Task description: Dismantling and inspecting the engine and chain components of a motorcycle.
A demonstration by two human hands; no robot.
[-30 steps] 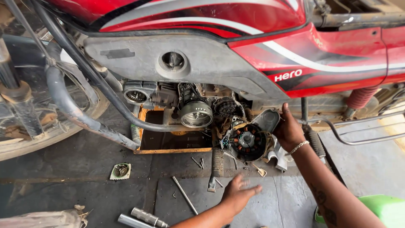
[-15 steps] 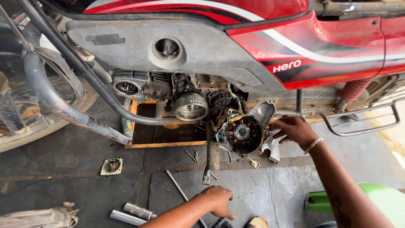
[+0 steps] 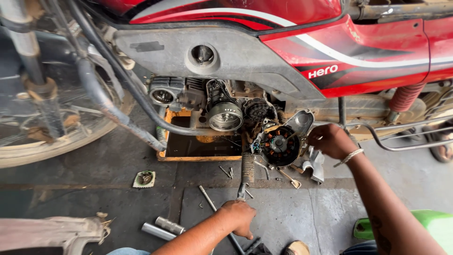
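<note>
Left hand (image 3: pixel 239 216) has drawn back toward the person; right hand (image 3: pixel 331 140) has shifted to the cover's (image 3: pixel 282 141) 3 o'clock edge.
Engine teardown, cover step: right fingers curl on the loose stator cover below the engine; left closes over a floor tool (image 3: pixel 243 190), exact grip unclear. Next likely calls for steadying the cover.

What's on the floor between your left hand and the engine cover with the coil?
In the head view, between the left hand and the coil cover: the ribbed footpeg and loose bolts on the floor.
</note>
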